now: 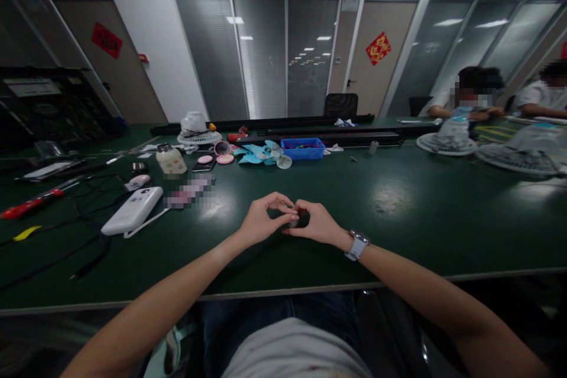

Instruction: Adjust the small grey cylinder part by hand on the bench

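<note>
Just above the table in front of me, my left hand and my right hand meet with curved fingers. Between their fingertips is a small, round, greyish part, mostly covered by the fingers, so its kind cannot be made out. Both hands are closed on it, thumbs and fingertips pressed to its sides. A watch with a pale strap is on my right wrist.
Left on the green table lie a white power bank, a patterned jar, cables and a red-handled tool. Farther back are light-blue fan blades and a blue tray. Two people sit at the right behind fan parts.
</note>
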`<state>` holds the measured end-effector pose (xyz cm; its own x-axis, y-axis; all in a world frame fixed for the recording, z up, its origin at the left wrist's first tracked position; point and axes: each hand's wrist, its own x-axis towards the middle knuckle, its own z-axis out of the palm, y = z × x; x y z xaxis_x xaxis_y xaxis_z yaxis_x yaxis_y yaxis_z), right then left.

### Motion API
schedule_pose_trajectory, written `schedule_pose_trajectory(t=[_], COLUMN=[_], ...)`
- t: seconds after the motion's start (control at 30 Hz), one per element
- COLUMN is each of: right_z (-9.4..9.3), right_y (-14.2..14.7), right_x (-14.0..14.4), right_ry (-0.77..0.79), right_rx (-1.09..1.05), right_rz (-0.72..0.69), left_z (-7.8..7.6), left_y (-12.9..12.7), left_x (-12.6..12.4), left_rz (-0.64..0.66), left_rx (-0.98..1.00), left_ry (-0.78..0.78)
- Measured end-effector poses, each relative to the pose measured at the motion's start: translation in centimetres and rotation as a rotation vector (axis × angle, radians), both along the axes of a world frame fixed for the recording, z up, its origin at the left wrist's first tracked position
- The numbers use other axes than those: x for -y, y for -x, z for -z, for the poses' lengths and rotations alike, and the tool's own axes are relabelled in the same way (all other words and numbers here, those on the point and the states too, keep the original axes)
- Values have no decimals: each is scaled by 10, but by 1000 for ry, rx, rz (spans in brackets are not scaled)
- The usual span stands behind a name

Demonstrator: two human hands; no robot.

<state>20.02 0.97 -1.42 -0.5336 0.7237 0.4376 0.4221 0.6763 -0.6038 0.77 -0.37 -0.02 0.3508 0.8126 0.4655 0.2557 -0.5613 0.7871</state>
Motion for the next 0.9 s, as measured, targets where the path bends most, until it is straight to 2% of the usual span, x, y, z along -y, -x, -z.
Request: schedule_pose_trajectory(t=[0.3, 0.57, 0.9], right_z=[1, -1, -4], right_y=[0, 0, 0], right_x=[-2, 0, 2], right_ry=[14, 35, 33], right_rx=[5, -3, -2], right_rz=[2, -6, -21], left_z=[0, 0, 3], left_y=[0, 5, 2], left_x=[-1, -6, -1], left_rz=[43, -47, -94], left_rx=[-49, -95, -78], left_ry=[-55, -145, -153])
